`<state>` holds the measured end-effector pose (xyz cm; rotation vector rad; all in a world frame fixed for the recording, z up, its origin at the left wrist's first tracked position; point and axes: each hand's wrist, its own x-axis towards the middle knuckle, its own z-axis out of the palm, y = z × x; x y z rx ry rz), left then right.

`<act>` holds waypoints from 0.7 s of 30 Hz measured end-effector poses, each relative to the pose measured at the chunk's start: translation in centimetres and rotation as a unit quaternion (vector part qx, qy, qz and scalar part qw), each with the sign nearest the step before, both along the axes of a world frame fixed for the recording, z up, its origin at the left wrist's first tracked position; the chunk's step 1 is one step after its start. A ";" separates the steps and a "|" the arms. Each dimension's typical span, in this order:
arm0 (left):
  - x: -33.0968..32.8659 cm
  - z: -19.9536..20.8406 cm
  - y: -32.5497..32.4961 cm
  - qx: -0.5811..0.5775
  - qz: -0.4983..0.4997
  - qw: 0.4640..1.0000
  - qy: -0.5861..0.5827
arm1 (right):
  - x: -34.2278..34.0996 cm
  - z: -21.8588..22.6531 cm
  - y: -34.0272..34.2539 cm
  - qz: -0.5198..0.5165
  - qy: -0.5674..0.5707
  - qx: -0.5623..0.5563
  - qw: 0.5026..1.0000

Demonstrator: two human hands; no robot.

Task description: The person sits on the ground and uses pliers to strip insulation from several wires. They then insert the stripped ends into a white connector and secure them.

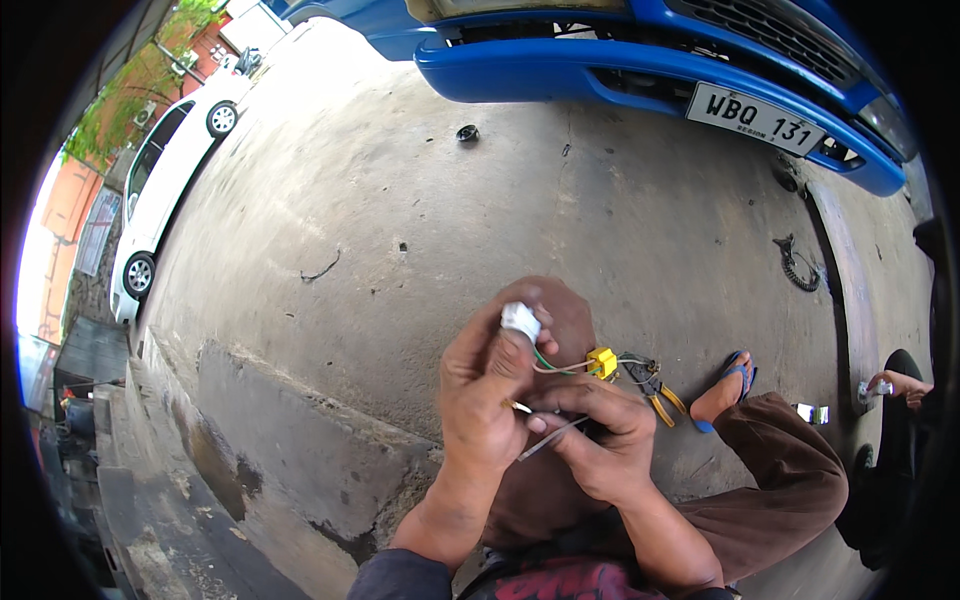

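My left hand (pixel 487 385) is closed around a white plastic connector (pixel 520 320), held up between thumb and fingers. Thin wires, one of them green (pixel 543 357), run out of it toward the right. My right hand (pixel 598 430) is closed beside it, pinching a grey wire (pixel 552 439) between thumb and fingers. A short white wire end (pixel 517 406) shows between the two hands. Just beyond my right hand is a small yellow connector block (pixel 602 363) with wires on it. On the ground past it lie pliers with yellow handles (pixel 665 402).
A blue vehicle's bumper (pixel 540 75) spans the far side. A white car (pixel 175 180) is parked at the left. A concrete step (pixel 300 420) lies to my left. A coiled black cable (pixel 797 268) lies at the right, near a long plank (pixel 845 270) and another person's hand (pixel 905 388).
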<state>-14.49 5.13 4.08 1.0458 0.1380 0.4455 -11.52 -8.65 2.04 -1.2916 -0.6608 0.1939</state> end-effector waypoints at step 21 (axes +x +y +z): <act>-1.4 -0.2 -0.2 0.073 -0.002 0.997 -0.014 | 1.6 2.5 -3.0 -0.156 -0.120 -0.096 0.976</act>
